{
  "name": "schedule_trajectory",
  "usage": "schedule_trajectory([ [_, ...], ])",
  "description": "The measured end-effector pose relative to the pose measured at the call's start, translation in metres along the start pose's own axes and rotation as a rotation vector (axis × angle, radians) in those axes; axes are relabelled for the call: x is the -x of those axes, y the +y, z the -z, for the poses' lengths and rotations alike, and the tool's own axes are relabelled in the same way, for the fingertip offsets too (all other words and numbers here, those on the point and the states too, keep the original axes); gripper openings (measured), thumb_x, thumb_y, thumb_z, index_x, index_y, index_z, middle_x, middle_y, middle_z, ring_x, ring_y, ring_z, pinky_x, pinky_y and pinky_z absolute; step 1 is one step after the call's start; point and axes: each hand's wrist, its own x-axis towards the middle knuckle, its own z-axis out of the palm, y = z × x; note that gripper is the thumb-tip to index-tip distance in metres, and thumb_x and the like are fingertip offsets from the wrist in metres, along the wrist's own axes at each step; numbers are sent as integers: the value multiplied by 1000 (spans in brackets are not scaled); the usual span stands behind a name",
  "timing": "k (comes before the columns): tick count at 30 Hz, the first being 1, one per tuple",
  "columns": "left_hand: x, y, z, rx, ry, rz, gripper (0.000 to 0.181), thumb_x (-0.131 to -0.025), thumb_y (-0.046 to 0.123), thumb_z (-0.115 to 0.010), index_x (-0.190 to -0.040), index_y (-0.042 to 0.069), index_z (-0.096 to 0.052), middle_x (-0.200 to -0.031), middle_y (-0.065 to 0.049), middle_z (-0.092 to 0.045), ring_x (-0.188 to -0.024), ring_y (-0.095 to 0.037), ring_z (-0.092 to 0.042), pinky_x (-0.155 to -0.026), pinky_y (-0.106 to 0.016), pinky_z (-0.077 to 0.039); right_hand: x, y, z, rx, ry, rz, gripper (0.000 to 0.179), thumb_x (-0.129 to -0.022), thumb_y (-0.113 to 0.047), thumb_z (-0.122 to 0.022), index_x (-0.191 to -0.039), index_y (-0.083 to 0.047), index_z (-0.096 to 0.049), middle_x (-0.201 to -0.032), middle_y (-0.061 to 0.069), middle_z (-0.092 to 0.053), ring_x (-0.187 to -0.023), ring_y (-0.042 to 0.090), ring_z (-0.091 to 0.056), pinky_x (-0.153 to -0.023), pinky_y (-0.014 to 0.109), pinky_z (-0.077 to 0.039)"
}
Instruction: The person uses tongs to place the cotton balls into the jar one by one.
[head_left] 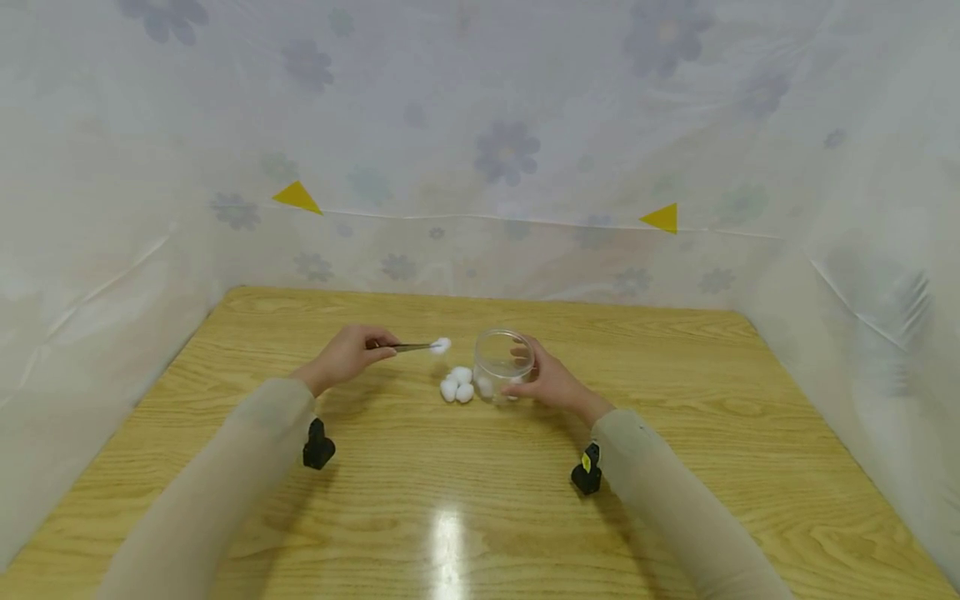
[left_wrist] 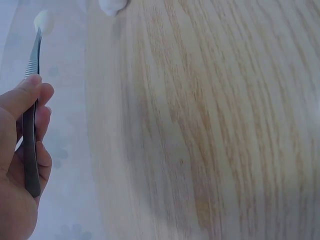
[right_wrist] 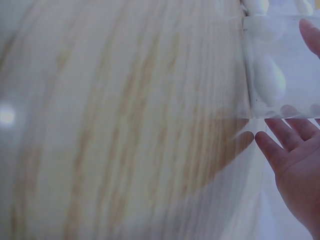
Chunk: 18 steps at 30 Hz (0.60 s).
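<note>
Left hand (head_left: 347, 357), fingers (left_wrist: 26, 92) are pinching tweezers (left_wrist: 30, 155), white ball (left_wrist: 44, 21) at their tips, right hand (head_left: 555, 382), fingers (right_wrist: 271, 149) are holding a clear jar (head_left: 498, 367)

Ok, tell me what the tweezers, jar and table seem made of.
Tweezers: probably metal, with a grey sheen and ridged grip. Jar: smooth, see-through glass or plastic; I can't tell which. Table: glossy wood or wood-look laminate, given the grain and bright reflection.
</note>
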Motion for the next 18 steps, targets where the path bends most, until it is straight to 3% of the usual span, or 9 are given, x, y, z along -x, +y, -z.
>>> schedule_trajectory([
  [18, -5, 11, 10, -21, 20, -37, 23, -93, 14, -58, -112, 3, -66, -99, -17, -65, -87, -31, -60, -74, -38, -48, -1, 0, 0, 6, 0, 5, 85, -82, -10, -72, -148, -4, -18, -145, 29, -32, -123, 43, -46, -98, 52, -40],
])
